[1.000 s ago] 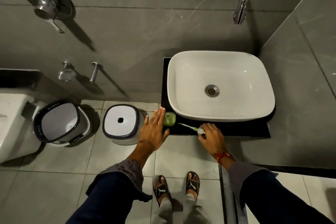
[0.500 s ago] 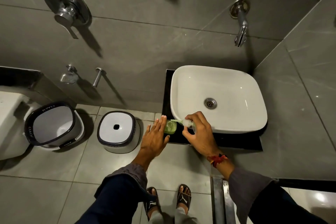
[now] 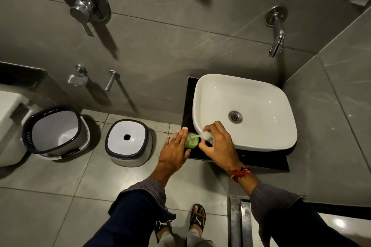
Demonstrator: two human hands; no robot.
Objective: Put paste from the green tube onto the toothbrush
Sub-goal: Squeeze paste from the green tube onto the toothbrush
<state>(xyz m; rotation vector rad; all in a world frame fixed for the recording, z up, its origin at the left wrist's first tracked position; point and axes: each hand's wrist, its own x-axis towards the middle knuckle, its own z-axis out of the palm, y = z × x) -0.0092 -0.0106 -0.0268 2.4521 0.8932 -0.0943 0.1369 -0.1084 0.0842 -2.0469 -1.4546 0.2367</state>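
A pale green toothbrush is held in my right hand, lifted just above the front left corner of the black counter. Its thin end sticks out to the left over the green tube, which stands at that corner. My left hand has its fingers spread and rests against the tube's left side, not closed round it. The toothbrush's other end is hidden in my right fist.
A white basin fills most of the counter, with a wall tap above it. On the floor to the left stand a white lidded bin and an open bucket. My sandalled feet are below.
My right hand has picked the toothbrush up from the counter's front edge and carried it left, over the green tube. My left hand has stayed by the tube.
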